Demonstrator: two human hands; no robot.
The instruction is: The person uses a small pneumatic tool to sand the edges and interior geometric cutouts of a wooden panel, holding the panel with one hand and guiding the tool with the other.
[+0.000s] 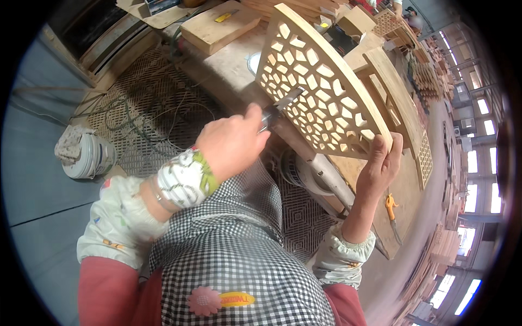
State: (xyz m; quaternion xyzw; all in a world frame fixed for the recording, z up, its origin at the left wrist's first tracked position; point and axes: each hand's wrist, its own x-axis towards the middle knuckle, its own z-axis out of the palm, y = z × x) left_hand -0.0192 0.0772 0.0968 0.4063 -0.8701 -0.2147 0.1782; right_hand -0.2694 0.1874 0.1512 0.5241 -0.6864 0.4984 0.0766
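A pale wooden lattice panel, pierced with many angular openings, stands tilted on its edge at the workbench. My right hand grips its near right corner, thumb on the face and fingers behind. In my left hand is a chisel with a dark handle and a flat metal blade. The fingers wrap round the handle, and the blade points up and right across the panel's face. Whether the tip touches the wood I cannot tell.
Behind the panel leans another wooden frame piece. A thick wooden board carries a yellow cutter. An orange air gun hangs at the right. Hoses and a white bucket occupy the left floor. A person is far off.
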